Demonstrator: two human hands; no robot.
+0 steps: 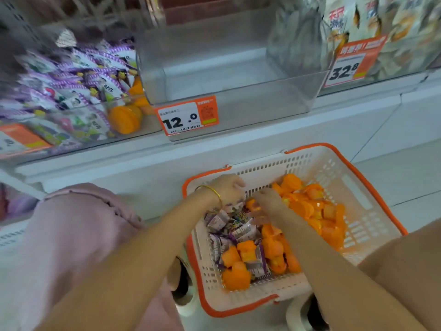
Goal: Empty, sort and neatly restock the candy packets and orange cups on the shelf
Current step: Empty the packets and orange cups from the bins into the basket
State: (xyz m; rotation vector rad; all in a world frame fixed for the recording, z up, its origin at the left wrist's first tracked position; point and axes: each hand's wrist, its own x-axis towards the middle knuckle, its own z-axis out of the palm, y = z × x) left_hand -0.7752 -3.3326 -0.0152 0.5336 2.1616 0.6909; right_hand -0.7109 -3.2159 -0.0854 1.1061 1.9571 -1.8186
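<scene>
"Head view, starting close in," says the first. "What is the person doing?"

"Both forearms reach into the basket [372, 194]. The left hand [228, 187], with a gold bangle [211, 191] at the wrist, is curled knuckles-up over the candy packets [229, 225] at the basket's back left. The right hand [267, 204] points its fingers down where the packets meet the orange cups [307, 206], which are heaped along the right side. Blur hides whether either hand actually pinches anything, so I cannot tell."

"How should the goods handle?"

"Judging by looks, the packets are light, crinkly and slick. A loose handful would slide apart, so they are better gathered flat and squeezed across their middles. The cups seem to be light, rigid plastic and likely to roll, so each wants taking round its body."

"And farther off?"

"On the shelf, a clear bin [226, 75] sits behind the 12.0 price tag [187, 118] and looks ready for restocking. The neighbouring bin [47, 139] on its left holds purple packets [71, 75] with stray cups [125, 118] mixed in, so the sorting appears unfinished."
</scene>
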